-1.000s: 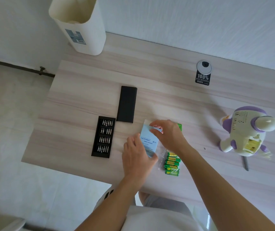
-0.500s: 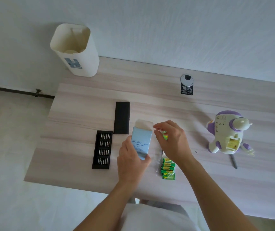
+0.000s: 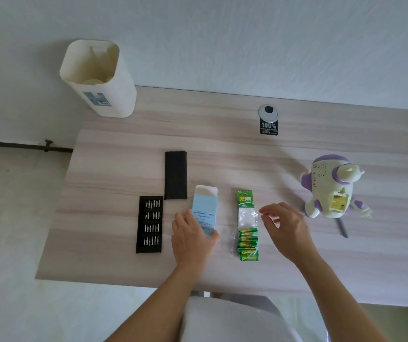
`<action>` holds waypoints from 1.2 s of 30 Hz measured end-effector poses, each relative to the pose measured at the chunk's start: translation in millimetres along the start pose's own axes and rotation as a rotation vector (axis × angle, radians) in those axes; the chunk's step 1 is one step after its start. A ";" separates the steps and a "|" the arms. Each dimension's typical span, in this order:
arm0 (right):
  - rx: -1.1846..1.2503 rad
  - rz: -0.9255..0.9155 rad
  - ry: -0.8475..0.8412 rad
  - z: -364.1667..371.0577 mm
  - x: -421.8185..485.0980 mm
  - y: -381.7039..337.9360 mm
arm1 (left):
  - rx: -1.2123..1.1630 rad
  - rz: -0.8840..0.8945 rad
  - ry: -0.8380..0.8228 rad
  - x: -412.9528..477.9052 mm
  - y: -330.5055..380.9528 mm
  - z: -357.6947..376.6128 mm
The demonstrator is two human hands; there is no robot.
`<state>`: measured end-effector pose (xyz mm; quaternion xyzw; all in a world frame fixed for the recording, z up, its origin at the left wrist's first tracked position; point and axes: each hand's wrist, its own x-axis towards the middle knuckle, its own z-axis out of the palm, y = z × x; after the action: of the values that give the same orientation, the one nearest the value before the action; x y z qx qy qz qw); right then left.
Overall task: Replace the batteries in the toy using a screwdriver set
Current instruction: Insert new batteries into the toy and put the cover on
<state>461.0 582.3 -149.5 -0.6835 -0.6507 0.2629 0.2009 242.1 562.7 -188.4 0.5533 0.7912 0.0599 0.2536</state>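
Left hand grips a pale blue cardboard box; right hand hovers loosely curled, holding nothing.
The box's top flap stands open, its lower end inside the left hand's grasp; the right fingertips sit just beside the clear plastic of a green-carded blister pack of green batteries on the pale wood-grain counter, touching or not I cannot tell; right of that hand rests the white-and-purple plastic toy, its yellow battery bay uncovered, a slim grey screwdriver just below it; left of the box, a black tray of silver bits and a black rectangular sleeve.
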 end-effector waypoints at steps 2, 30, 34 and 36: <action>-0.009 0.016 -0.003 0.9 -7.5 9.5 | -0.002 -0.004 -0.016 -0.5 -0.4 -0.5; 0.021 -0.054 -0.340 18.1 -11.9 61.6 | -0.156 0.143 -0.148 -46.6 62.1 43.9; -0.006 -0.043 -0.379 21.5 -5.2 62.8 | -0.193 0.093 -0.093 -44.9 64.1 51.2; -0.013 -0.033 -0.391 22.5 -2.7 61.8 | -0.218 0.077 -0.084 -43.0 63.2 52.6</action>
<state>495.5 573.6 -204.9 -0.6098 -0.6902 0.3831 0.0706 331.2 538.0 -195.7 0.5544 0.7469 0.1319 0.3428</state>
